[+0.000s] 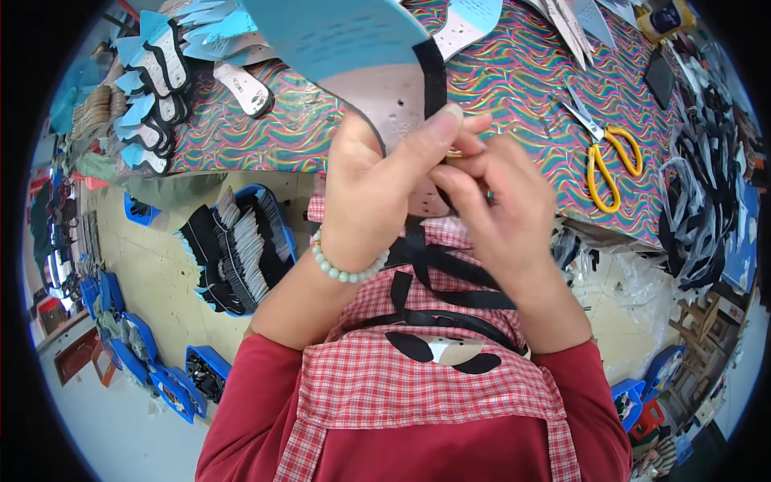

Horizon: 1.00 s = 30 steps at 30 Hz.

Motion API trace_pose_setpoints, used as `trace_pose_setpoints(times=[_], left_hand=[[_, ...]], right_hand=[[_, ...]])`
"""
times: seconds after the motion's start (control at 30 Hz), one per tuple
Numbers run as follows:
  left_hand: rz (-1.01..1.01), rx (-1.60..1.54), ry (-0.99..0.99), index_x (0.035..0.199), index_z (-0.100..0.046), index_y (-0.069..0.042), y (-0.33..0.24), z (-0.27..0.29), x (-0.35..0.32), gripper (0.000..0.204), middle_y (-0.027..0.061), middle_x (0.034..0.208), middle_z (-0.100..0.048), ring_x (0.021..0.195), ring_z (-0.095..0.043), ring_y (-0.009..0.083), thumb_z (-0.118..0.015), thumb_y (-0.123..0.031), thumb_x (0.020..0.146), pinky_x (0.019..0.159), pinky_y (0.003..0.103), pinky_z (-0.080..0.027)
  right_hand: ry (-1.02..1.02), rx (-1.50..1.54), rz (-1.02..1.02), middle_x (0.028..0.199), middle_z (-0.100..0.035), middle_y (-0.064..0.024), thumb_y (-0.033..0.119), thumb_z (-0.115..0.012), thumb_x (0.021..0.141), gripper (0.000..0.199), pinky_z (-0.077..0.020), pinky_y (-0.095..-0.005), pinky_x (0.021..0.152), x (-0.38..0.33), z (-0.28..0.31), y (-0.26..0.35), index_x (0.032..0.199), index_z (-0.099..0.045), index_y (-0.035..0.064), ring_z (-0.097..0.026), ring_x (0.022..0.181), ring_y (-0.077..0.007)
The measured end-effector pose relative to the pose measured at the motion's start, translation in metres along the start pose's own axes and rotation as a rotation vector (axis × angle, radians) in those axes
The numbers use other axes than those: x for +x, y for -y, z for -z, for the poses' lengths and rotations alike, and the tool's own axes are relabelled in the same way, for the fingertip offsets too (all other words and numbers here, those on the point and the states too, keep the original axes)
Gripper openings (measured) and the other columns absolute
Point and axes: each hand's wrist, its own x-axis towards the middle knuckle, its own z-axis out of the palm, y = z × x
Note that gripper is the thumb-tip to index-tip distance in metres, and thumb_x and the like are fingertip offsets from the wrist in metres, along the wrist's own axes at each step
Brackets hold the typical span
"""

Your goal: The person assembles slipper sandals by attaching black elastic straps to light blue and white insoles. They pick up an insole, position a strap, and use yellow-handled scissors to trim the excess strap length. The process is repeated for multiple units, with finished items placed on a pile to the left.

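Note:
My left hand (361, 181) grips a shoe insole (345, 48), light blue at the forefoot and pale pink with dark specks toward the heel. A black strip (434, 76) lies along the insole's right edge and passes under my left thumb. My right hand (510, 205) is closed, thumb and fingers pinched at that edge beside the heel, apparently on the strip; the fingertips partly hide it. Loose black strips (462, 277) hang below the heel across the red checked apron (434, 394). The insole is held above the near edge of the patterned table.
Yellow-handled scissors (602, 157) lie partly spread on the patterned tablecloth (514, 88). More insoles (152, 96) are piled at the left. Dark strips (695, 201) heap up at the right. A blue bin (277, 209) of stacked insoles stands below the table's left side.

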Motion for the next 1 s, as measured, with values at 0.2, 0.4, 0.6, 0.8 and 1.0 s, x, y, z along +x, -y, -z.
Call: trace_pose_setpoints(times=[0.2, 0.4, 0.6, 0.8, 1.0], left_hand=[[0.168, -0.044, 0.163, 0.111, -0.052, 0.001, 0.000, 0.008, -0.005, 0.028, 0.0097, 0.080, -0.063, 0.076, -0.062, 0.0171, -0.048, -0.023, 0.097, 0.071, 0.028, -0.049], [0.210, -0.162, 0.319, 0.104, -0.056, -0.002, -0.001, 0.023, 0.008, 0.049, 0.0024, 0.064, -0.049, 0.076, -0.059, 0.0222, -0.039, -0.048, 0.098, 0.089, 0.038, -0.045], [-0.011, -0.119, 0.132, 0.091, -0.056, -0.008, -0.004, 0.035, 0.008, 0.038, 0.0009, 0.061, -0.043, 0.082, -0.058, 0.0219, -0.037, -0.039, 0.101, 0.103, 0.049, -0.035], [-0.057, -0.657, 0.100, 0.088, -0.057, -0.011, -0.019, 0.027, 0.007, 0.041, -0.0013, 0.064, -0.048, 0.081, -0.058, 0.0178, -0.034, -0.043, 0.100, 0.101, 0.047, -0.040], [-0.054, -0.865, 0.181, 0.080, -0.051, -0.011, -0.022, 0.015, 0.004, 0.033, -0.0029, 0.063, -0.041, 0.069, -0.048, 0.0122, -0.041, -0.035, 0.100, 0.109, 0.045, -0.030]], right_hand=[[0.011, 0.191, 0.010, 0.086, -0.059, -0.0078, 0.009, -0.069, 0.080, 0.013, -0.0462, -0.0280, 0.063, 0.034, 0.022, -0.004, 0.089, -0.066, 0.0002, -0.057, 0.072, -0.0164], [0.026, 0.510, -0.202, 0.101, -0.059, -0.0086, 0.011, -0.063, 0.087, 0.037, -0.0459, -0.0304, 0.088, 0.034, 0.020, -0.001, 0.121, -0.054, -0.0003, -0.058, 0.090, -0.0152], [0.242, 0.582, -0.408, 0.094, -0.059, -0.0030, 0.003, -0.055, 0.090, 0.048, -0.0453, -0.0284, 0.082, 0.004, 0.015, -0.006, 0.136, -0.039, 0.0018, -0.056, 0.089, -0.0091], [0.211, -0.087, 0.104, 0.089, -0.059, -0.0134, 0.020, -0.061, 0.088, 0.030, -0.0504, -0.0338, 0.059, 0.019, 0.018, 0.018, 0.111, -0.055, 0.0030, -0.062, 0.072, -0.0277], [0.019, 0.231, -0.078, 0.086, -0.061, -0.0176, 0.030, -0.059, 0.091, 0.037, -0.0504, -0.0396, 0.061, -0.026, -0.025, 0.023, 0.109, -0.052, -0.0020, -0.063, 0.071, -0.0338]])
